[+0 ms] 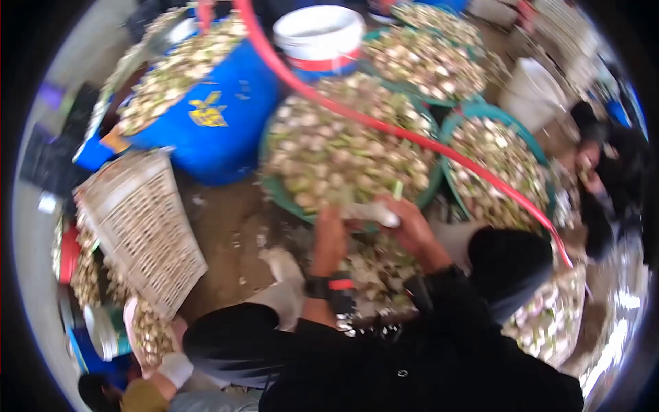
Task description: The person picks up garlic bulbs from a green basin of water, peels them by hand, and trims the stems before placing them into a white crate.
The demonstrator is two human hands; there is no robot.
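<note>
My left hand [331,232] and my right hand [412,225] come together at the front rim of a large green tub [272,184] heaped with pale, green-tipped bulbs [343,141]. Between them is a whitish, elongated thing [371,213], blurred, with the fingers of both hands closed round its ends. A small green stalk [397,189] sticks up by my right hand. Below my hands lie trimmed green and brown pieces [377,271].
A red hose [405,132] crosses the tub. Around stand a blue barrel [233,103], a white bucket [319,34], a smaller green tub [449,123] of bulbs and a woven basket [147,230]. Another person's hand [590,172] shows at right, another person's sleeve [141,397] at lower left.
</note>
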